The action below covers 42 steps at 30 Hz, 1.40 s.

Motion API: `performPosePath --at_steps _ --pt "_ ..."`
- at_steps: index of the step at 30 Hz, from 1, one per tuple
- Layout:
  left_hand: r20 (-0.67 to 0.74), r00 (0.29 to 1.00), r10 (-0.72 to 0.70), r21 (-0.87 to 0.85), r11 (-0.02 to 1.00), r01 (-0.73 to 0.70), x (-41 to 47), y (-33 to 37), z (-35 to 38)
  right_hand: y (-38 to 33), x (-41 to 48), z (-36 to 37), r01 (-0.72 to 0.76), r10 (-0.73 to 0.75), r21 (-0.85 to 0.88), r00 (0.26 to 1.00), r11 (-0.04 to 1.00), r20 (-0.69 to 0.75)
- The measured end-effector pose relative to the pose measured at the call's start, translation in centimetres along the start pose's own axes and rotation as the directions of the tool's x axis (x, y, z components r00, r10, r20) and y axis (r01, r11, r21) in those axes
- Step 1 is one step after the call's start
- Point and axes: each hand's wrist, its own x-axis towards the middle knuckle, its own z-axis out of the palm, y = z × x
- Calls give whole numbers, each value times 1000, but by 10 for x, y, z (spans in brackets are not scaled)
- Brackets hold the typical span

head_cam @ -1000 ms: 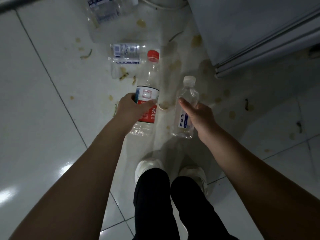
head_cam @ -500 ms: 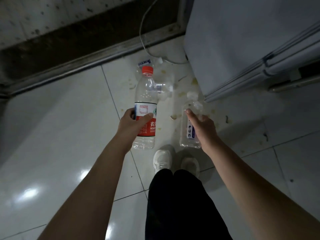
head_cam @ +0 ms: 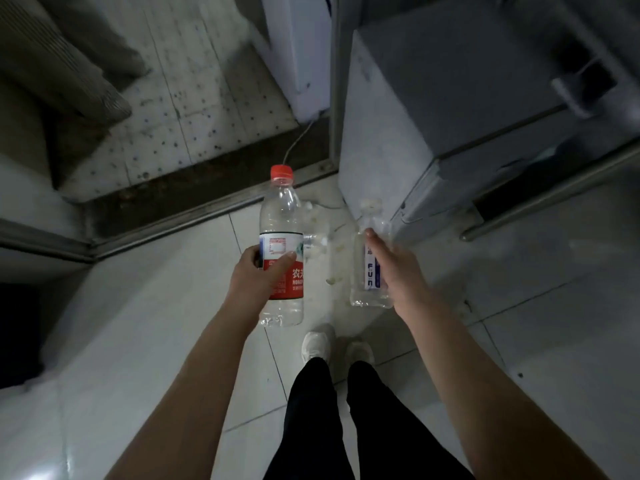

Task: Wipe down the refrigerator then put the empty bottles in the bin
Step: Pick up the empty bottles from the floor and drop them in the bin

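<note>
While both upright, red-capped bottle (head_cam: pixel 281 216) gripped in left hand (head_cam: pixel 254 282), small clear bottle (head_cam: pixel 363 284) in right hand (head_cam: pixel 398 271).

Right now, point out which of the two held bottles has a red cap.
The larger bottle in the left hand: red cap, red-and-white label. The smaller bottle in the right hand has a pale cap and blue lettering.
</note>
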Motion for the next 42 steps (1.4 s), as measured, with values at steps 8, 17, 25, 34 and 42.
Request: performPosePath --at_steps 8,17,25,34,42 --pt "107 984 141 18 989 -144 -69 73 -7 -52 -78 -41 34 -24 82 992 996 -126" --pt "347 903 255 33 958 -283 -92 118 -35 -58 -147 -44 104 -42 164 937 981 -347" --pt "651 715 254 56 924 -379 -138 151 -41 -47 -242 -47 122 104 356 827 927 -553" --pt "877 415 243 18 845 -534 -252 139 10 11 -386 -82 385 173 458 585 801 -793" --pt "984 92 153 -66 791 -608 -394 68 33 110 -561 -71 538 388 489 298 687 -872"
